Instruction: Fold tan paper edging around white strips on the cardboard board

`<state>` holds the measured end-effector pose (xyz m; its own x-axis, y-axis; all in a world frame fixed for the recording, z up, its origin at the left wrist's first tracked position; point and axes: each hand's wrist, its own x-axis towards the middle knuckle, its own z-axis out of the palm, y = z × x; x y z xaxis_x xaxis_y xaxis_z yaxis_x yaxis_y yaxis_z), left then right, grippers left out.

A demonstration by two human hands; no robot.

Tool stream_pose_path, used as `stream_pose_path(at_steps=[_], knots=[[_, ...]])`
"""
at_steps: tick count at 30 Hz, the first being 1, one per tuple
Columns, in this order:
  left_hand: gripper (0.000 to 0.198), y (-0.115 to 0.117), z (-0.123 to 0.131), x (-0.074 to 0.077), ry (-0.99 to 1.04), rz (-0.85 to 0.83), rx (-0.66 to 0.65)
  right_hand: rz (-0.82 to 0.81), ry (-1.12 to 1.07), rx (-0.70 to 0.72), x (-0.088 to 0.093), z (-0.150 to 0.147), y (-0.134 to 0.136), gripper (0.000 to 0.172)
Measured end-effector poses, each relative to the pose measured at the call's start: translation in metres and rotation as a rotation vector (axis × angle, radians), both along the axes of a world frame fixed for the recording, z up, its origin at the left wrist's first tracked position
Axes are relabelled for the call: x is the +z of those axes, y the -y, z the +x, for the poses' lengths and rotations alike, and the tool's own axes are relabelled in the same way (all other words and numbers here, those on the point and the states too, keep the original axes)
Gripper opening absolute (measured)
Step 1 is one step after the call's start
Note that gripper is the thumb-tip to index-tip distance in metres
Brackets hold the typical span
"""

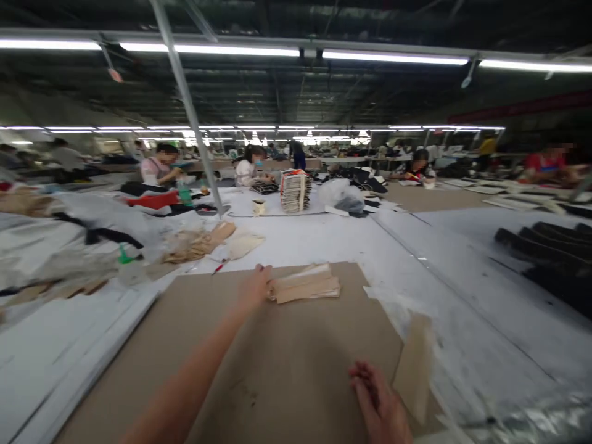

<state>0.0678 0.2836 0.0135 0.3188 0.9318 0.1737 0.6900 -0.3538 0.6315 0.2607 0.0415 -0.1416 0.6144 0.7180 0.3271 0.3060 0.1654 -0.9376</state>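
"Two bare hands logged. Left?"

"Left hand point(257, 287) at the left end of the pale tan strips point(308, 283), fingers bent; motion blur, so cannot tell whether they grip."

"Position of the strips?"

"Loosely stacked, flat, near the far edge of the brown board point(277, 364), which lies on the white table point(319, 237)."

"Right?"

"Right hand point(382, 404) low, near the board's right edge, fingers loosely curled, partly open, nothing visible in them. Just beside: a single tan piece point(415, 364), overlapping that edge."

"Labels, writing?"

"Any marks on the green-topped bottle point(131, 269) or the banded upright stack point(295, 192) are too small and blurred to read."
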Motion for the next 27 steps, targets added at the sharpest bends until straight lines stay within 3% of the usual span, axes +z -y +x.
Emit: stream_pose_path(at_steps=[4,7,10,14,17,20,23,27], knots=[[0.036,0.023,-0.002,-0.012,-0.129,0.098,-0.074,-0.03,0.064,-0.079,0.011,0.012,0.031,0.044],[0.028,0.071,0.007,-0.034,-0.17,0.097,-0.313,-0.086,0.282,-0.128,0.016,0.038,0.062,0.033],[0.024,0.13,0.031,-0.057,-0.14,0.109,-0.558,-0.139,0.398,-0.196,0.018,0.066,0.089,0.03],[0.02,0.189,0.086,-0.071,-0.043,0.165,-0.65,-0.169,0.34,-0.269,0.015,0.086,0.112,0.032],[0.033,0.209,0.128,-0.072,-0.099,0.292,-0.674,-0.177,0.279,-0.274,0.015,0.09,0.121,0.033],[0.041,0.216,0.151,-0.076,-0.179,0.398,-0.709,-0.176,0.196,-0.266,0.017,0.093,0.128,0.037],[0.034,0.223,0.148,-0.082,-0.2,0.437,-0.725,-0.182,0.065,-0.272,0.016,0.09,0.134,0.045],[0.028,0.241,0.113,-0.093,-0.203,0.556,-0.668,-0.22,-0.181,-0.279,0.003,0.055,0.136,0.055]])
